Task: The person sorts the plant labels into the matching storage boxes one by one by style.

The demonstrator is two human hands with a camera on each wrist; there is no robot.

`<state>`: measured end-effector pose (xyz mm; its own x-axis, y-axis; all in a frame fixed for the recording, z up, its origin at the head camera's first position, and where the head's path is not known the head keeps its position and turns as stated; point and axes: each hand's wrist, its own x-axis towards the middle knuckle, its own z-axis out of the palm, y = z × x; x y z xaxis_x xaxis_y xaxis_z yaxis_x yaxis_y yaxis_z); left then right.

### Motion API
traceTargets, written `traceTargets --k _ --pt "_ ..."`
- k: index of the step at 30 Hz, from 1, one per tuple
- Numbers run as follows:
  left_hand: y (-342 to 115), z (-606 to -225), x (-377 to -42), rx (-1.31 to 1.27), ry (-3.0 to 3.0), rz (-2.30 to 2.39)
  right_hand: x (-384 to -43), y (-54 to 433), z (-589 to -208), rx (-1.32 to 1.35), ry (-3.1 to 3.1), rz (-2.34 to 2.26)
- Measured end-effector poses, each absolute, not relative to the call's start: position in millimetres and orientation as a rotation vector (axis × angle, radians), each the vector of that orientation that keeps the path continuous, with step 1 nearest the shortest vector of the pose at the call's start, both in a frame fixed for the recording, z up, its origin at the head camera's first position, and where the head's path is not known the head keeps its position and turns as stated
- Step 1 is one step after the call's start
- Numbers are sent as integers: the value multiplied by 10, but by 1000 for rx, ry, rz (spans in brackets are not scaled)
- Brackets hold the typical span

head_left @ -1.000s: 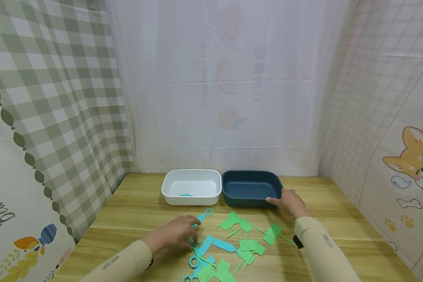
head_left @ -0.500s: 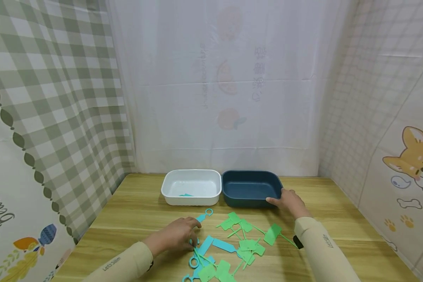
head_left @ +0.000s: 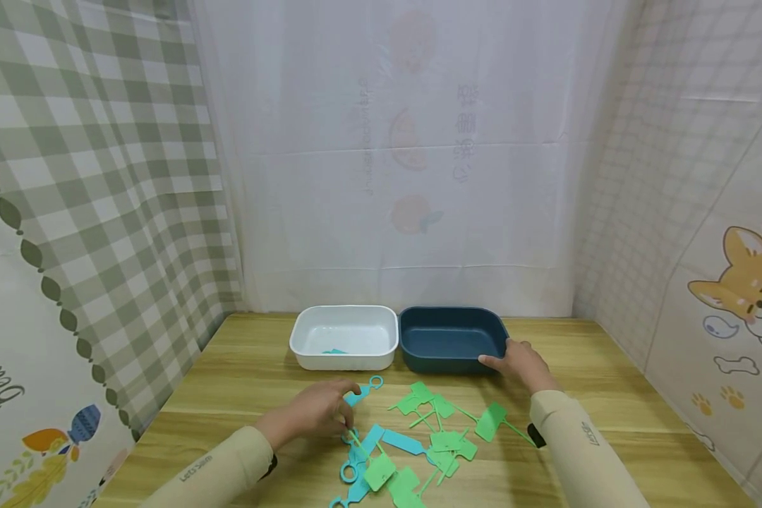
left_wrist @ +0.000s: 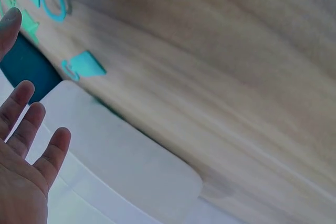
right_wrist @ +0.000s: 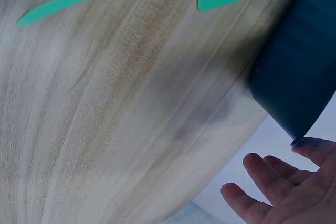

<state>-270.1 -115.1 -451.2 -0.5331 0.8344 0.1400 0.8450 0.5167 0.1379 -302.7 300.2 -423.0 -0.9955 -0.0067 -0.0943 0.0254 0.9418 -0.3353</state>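
Observation:
In the head view my left hand (head_left: 314, 411) pinches the thin stem of a green plant label (head_left: 379, 471), whose flat end is lifted a little over the pile. Beneath and beside it are blue tags with ring ends (head_left: 404, 442). One more blue tag (head_left: 358, 396) lies just beyond that hand's fingertips. My right hand (head_left: 522, 363) rests on the right front corner of a dark blue bin (head_left: 455, 365). Its fingers look fairly straight in the right wrist view, one fingertip (right_wrist: 310, 149) touching the bin's rim. The left wrist view does not show the pinched stem.
A white bin (head_left: 345, 362) stands left of the dark blue one, with a bit of blue inside. Several other green plant labels (head_left: 446, 442) lie scattered on the wooden table (head_left: 248, 374). Cloth curtains (head_left: 381, 176) hang behind and at both sides.
My left hand has taken hold of a green label's stem and drawn it slightly up and away from the pile. The right hand stays on the dark blue bin.

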Motion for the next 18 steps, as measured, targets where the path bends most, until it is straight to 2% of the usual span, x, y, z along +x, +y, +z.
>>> traceTargets --k 9,18 --pt "-1140 -4413 -2839 -1404 -2554 -325 -3033 3004 -4227 16 3001 -524" --pt "-950 -4305 -2957 -1164 -2562 -434 -3041 3010 -4242 14 2999 -511"
